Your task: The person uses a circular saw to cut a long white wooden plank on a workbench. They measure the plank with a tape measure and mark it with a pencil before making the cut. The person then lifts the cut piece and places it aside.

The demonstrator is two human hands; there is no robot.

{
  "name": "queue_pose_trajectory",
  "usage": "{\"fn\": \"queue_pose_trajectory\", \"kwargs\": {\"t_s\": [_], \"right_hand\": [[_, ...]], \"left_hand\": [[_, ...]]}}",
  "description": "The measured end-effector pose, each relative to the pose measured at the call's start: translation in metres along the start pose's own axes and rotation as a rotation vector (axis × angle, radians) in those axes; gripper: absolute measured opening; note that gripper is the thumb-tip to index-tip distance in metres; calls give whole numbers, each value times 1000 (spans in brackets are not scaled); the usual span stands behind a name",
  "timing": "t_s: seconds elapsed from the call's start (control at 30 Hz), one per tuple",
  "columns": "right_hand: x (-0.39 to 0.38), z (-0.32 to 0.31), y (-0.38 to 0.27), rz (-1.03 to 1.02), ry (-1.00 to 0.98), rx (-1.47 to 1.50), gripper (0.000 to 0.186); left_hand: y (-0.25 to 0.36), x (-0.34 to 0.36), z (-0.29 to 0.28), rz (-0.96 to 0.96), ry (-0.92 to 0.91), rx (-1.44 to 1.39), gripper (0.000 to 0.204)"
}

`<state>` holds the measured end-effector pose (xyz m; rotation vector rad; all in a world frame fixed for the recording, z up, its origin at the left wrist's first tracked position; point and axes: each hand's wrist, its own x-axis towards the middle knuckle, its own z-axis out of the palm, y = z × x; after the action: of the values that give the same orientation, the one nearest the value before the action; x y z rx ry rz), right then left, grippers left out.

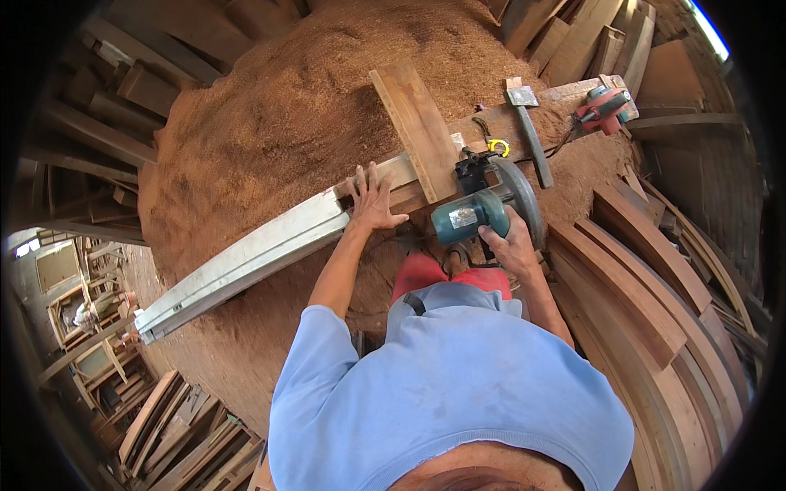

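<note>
My left hand (pixel 372 200) rests with fingers spread on the near end of a long pale board (pixel 254 250), which runs toward the lower left. My right hand (pixel 512 244) is closed on the handle of a teal circular-bladed power saw (pixel 468 218), at the board's right, with its grey guard arching rightward. A short brown plank (pixel 413 123) lies crosswise over the work beside the saw. Right of it are a yellow ring-like item (pixel 499 148), a hammer-like tool (pixel 532 139) and a red-and-grey power tool (pixel 603 111) on a timber support. The blade itself is mostly hidden.
A large sawdust mound (pixel 270 114) lies beyond the work. Stacked timber (pixel 123 106) lines the upper left, curved planks (pixel 647 303) the right, and more offcuts (pixel 172 425) the lower left. In the far-left background, a person (pixel 102 307) seems bent among wooden frames.
</note>
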<state>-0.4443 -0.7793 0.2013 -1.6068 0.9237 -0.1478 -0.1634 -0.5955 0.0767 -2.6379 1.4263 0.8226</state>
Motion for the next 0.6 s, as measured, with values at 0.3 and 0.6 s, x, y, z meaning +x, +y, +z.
{"fn": "queue_pose_trajectory", "kwargs": {"t_s": [0.3,0.6], "right_hand": [[4,1,-7,-18,-21,24,31],[-1,14,-13,-48,-52,-42,29]], "left_hand": [[1,-3,4,6,92,-11,118],[2,-4,6,-12,144,-35,116]]}}
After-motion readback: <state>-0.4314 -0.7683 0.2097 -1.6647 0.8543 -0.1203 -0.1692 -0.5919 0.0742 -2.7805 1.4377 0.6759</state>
